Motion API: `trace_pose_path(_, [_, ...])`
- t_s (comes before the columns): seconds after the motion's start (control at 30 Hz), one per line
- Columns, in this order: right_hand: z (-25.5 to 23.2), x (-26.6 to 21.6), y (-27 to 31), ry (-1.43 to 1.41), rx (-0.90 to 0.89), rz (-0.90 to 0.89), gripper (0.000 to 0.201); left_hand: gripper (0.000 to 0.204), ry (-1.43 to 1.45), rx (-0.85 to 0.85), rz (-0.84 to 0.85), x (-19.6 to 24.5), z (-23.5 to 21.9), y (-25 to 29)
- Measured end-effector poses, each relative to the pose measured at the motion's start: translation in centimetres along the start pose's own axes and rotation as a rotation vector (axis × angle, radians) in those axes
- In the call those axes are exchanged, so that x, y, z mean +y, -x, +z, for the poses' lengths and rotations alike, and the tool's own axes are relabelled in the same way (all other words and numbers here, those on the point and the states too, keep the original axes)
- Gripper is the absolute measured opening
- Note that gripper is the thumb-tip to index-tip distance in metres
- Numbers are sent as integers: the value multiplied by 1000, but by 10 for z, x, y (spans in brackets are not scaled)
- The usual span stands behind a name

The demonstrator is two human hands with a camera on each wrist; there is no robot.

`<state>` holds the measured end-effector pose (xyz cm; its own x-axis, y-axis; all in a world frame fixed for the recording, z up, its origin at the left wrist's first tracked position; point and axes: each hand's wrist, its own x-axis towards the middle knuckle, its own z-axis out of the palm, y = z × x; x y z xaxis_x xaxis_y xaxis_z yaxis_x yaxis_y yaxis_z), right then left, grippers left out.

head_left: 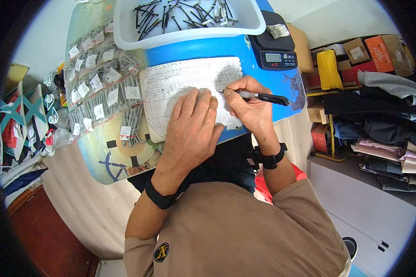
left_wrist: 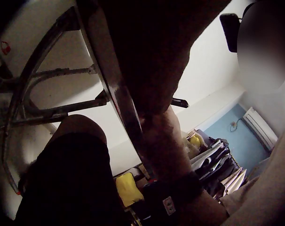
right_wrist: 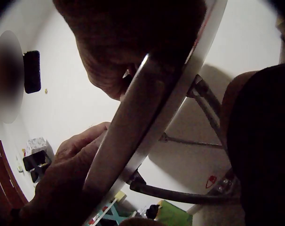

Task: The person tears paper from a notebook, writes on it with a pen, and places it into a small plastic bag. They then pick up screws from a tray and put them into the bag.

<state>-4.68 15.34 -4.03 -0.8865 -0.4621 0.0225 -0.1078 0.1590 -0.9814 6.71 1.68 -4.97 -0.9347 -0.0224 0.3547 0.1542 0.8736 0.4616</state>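
Pen [head_left: 256, 96] is clamped between the thumb and curled fingers of the right hand [head_left: 252, 107]; its tip points at the ruled, handwritten paper [head_left: 171, 84] and its black end points right. Left hand [head_left: 192, 124] rests flat on the paper, fingers extended and close together, thumb set apart. The paper lies on the worktop [head_left: 171, 52], near the person's side. To its left, labelled clear bags [head_left: 98, 85] filled with long grey parts lie in rows. Beyond the paper stands a white tub [head_left: 189, 41] containing black screws [head_left: 164, 18]. A black scale [head_left: 272, 45], bearing a small packet [head_left: 278, 31], stands right of the tub.
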Motion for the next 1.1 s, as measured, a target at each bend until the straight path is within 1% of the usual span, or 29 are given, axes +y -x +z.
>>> trace_pose_path(0.17, [2, 0, 0, 31, -1, 19, 6, 56, 6, 1, -3, 0, 0, 0])
trace_pose_path(0.27, [1, 4, 0, 56, 18, -31, 7, 57, 16, -12, -2, 0, -2, -1])
trace_pose_path(0.33, [1, 1, 0, 30, 12, 25, 6, 58, 16, -9, -1, 0, -2, -2])
trace_pose_path(0.37, [1, 1, 0, 30, 13, 26, 6, 58, 16, -7, -1, 0, -2, -2])
trace_pose_path(0.47, [-1, 3, 0, 52, 24, -6, 6, 58, 18, -8, -5, 0, -1, -2])
trace_pose_path(0.53, [-1, 4, 0, 95, 18, -67, 5, 58, 18, -9, -3, 0, -2, -2])
trace_pose_path(0.67, [-1, 4, 0, 63, 34, -11, 6, 58, 15, -12, -6, 0, -1, -2])
trace_pose_path(0.73, [-2, 7, -1, 154, 12, -150, 6, 58, 16, -10, -7, 0, -1, -2])
trace_pose_path(0.87, [-4, 8, -1, 138, 0, -136, 6, 57, 22, -3, -12, 0, 0, -2])
trace_pose_path(0.93, [-4, 7, -1, 149, -35, -163, 5, 57, 13, -1, -3, 0, -1, -2])
trace_pose_path(0.97, [-4, 7, -1, 149, -34, -163, 5, 57, 4, 0, 5, 0, -1, -2])
trace_pose_path(1.03, [-2, 6, 0, 72, 19, -94, 5, 57, -2, -2, 6, 0, -2, -3])
trace_pose_path(1.07, [-2, 4, 0, 72, 18, -95, 5, 57, -9, -4, 4, 0, -2, -3])
trace_pose_path(1.1, [-2, 3, 0, 71, 42, -59, 4, 57, -9, -4, 2, 0, -1, -2])
